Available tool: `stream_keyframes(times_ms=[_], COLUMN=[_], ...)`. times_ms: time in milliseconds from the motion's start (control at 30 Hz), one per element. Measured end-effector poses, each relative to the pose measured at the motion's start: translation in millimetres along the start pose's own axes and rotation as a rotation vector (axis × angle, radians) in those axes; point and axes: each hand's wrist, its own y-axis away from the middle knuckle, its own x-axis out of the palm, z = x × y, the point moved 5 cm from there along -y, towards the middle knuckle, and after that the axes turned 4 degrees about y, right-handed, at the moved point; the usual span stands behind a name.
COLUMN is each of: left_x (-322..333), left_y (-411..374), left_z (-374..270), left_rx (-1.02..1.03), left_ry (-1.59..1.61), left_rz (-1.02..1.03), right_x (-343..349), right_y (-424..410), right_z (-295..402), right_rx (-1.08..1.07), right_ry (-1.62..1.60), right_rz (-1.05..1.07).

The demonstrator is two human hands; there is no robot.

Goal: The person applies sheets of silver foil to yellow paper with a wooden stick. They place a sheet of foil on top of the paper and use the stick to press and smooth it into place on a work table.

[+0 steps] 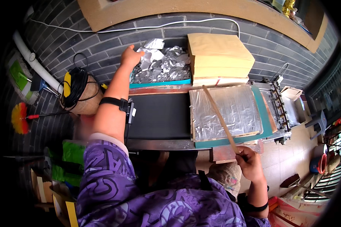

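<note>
My right hand [249, 164] grips the lower end of a thin wooden stick [220, 117]. The stick slants up and left across a wrinkled silver foil sheet [238, 109], which lies on a stack of sheets over a green mat [268, 117]. Farther off, my left hand [131, 57] is at the left side of a shallow blue-edged tray [162, 83] heaped with crumpled foil scraps [173, 63]. Its thumb meets the edge of a pale foil piece [151, 55]; whether the fingers pinch it I cannot tell.
A tall stack of tan paper [220, 58] stands right of the tray, against the brick wall. A black belt-like surface [159, 116] lies left of the foil sheet. Metal machine parts [281, 107] edge the right end. A coiled black cable [76, 88] rests on a bin at left.
</note>
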Motion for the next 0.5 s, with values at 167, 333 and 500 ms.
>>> stream_keyframes(times_ms=[167, 333, 500], left_x=[-24.2, -45.3, -21.8], left_y=[50.3, 106.6, 128.8], left_z=[37.7, 121.4, 155.1], left_rx=[-0.015, -0.401, -0.535], left_ry=[-0.108, -0.13, 0.003], left_rz=[0.164, 0.217, 0.09], right_x=[-13.9, -31.6, -56.5], right_y=[4.8, 2.3, -5.8], right_z=[-4.7, -6.9, -4.4], right_rx=[0.086, 0.066, 0.005], right_ry=[-0.001, 0.019, 0.024], right_rz=[-0.03, -0.065, -0.112])
